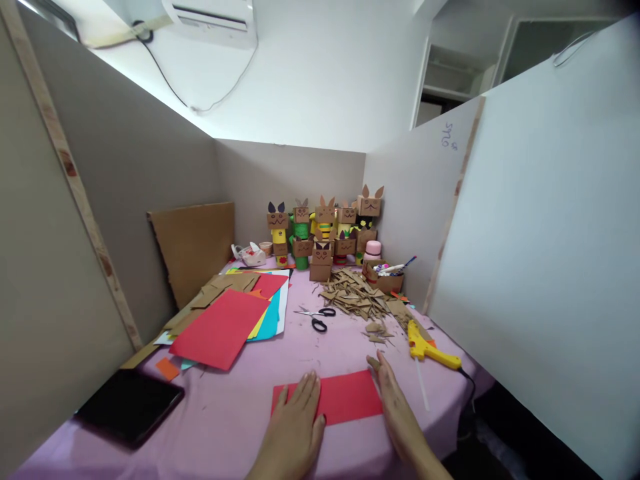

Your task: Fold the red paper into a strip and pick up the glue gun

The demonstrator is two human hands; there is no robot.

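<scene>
A strip of red paper (350, 400) lies across the front of the table. My left hand (299, 420) rests flat on its left part, fingers stretched out and covering some of it. At the strip's right edge is my right hand (395, 407), turned on its side with the fingers extended and touching or very close to the paper. A small brownish shape by its fingertips cannot be made out. Black-handled scissors (320, 323) lie farther back with the blades pointing left. A yellow glue gun (431, 351) rests to the right of my right hand, a glue stick (423, 385) near it.
Red sheets (223, 329) top a stack of coloured paper on the left, near a black tablet-like device (131, 405). Cardboard scraps (354, 293) are heaped behind the scissors. Several cardboard animal figures (321, 257) stand at the back, beside a pen box (387, 280). Partitions (290, 170) enclose the table.
</scene>
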